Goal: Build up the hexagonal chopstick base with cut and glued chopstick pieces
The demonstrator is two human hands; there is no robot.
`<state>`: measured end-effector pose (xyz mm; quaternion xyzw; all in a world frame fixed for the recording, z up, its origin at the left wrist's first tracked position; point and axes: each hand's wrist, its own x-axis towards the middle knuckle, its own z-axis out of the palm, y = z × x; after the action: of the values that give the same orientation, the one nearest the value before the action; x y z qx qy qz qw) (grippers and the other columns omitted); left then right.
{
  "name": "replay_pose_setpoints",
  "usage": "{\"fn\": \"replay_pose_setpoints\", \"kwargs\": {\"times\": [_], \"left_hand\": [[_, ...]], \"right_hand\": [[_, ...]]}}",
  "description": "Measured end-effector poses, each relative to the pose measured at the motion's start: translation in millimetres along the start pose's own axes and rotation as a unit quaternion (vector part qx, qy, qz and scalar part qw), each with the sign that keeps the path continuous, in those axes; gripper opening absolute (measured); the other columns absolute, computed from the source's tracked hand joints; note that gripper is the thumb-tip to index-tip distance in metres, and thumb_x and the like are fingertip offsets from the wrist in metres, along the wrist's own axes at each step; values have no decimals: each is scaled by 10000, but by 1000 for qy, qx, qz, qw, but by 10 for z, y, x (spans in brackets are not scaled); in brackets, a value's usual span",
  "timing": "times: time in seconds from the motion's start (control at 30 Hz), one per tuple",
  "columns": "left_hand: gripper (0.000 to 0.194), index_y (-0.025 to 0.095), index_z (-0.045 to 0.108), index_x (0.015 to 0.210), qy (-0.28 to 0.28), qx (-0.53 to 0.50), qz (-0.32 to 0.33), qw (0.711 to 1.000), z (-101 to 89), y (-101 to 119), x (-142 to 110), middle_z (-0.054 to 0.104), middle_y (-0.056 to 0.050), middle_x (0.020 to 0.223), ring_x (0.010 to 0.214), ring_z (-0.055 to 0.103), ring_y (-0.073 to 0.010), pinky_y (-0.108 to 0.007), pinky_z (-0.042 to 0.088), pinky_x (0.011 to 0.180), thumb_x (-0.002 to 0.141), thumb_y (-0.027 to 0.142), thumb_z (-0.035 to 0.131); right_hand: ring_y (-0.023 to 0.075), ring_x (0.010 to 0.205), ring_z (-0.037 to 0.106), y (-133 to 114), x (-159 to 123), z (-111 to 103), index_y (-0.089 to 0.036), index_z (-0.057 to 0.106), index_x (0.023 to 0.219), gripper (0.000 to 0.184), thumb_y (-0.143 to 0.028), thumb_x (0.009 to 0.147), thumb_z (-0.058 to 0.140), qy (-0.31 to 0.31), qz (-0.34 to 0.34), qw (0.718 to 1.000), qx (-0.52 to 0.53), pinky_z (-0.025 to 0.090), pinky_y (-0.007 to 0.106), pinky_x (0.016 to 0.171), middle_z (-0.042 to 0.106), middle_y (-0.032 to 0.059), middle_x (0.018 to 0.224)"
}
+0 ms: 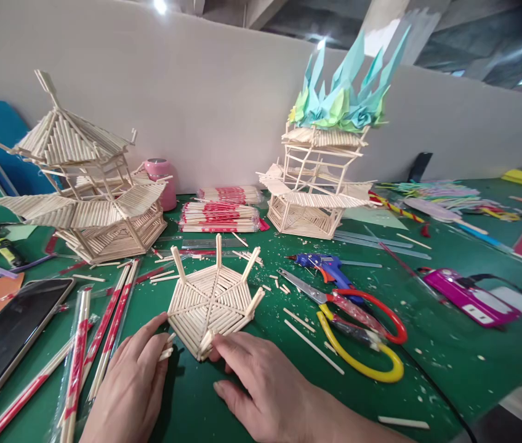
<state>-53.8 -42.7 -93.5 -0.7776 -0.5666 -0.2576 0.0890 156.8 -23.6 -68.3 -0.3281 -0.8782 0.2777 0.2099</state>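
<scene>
Five stubby posts (219, 251) up on the hexagonal stick base (210, 304), which sits flat on the green table (298, 406) just beyond both hands. Right hand (265, 381) has a fingertip on the nearest post, thumb apart; left hand (134, 375) pinches short sticks (166, 353). Looks like post-setting to me, so the next move calls for light, steady fingers.

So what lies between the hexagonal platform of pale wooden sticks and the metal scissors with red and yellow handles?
Short pale wooden offcuts lie scattered on the green tabletop between platform and scissors, as the head view shows.
</scene>
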Motion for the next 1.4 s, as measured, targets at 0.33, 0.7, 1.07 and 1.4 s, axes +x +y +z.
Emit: {"fn": "replay_pose_setpoints", "kwargs": {"times": [0.33,0.7,1.07,1.4], "left_hand": [[278,183,552,759,-61,-13,-53,997,37,-34,83,600,-161,1119,926,618,-259,-416,515,752,857,264,305],[255,181,561,820,-39,-32,-44,998,81,-100,55,622,-149,1103,986,597,-270,-432,498,796,849,279,328],[409,230,551,998,-34,-186,-292,937,9,-122,44,642,-81,1073,1004,585,-253,-422,462,860,788,516,348],[478,220,558,1023,-45,-219,-325,919,-20,-122,61,629,-94,1096,1076,537,-280,-436,426,894,753,564,365]], "right_hand": [[194,785,528,-25,48,-21,-105,522,1085,294,-184,807,466,-10,38,999,-4,473,305,691,599,95,919],[163,683,569,-26,175,104,-182,578,793,61,-182,781,518,29,55,995,-82,427,246,579,612,18,752],[235,640,658,-208,498,203,-168,591,757,116,-250,786,513,22,96,985,-144,488,323,535,685,45,697],[253,600,658,-285,537,264,-146,559,890,152,-221,771,500,39,104,987,-113,514,350,507,683,75,693]]}}
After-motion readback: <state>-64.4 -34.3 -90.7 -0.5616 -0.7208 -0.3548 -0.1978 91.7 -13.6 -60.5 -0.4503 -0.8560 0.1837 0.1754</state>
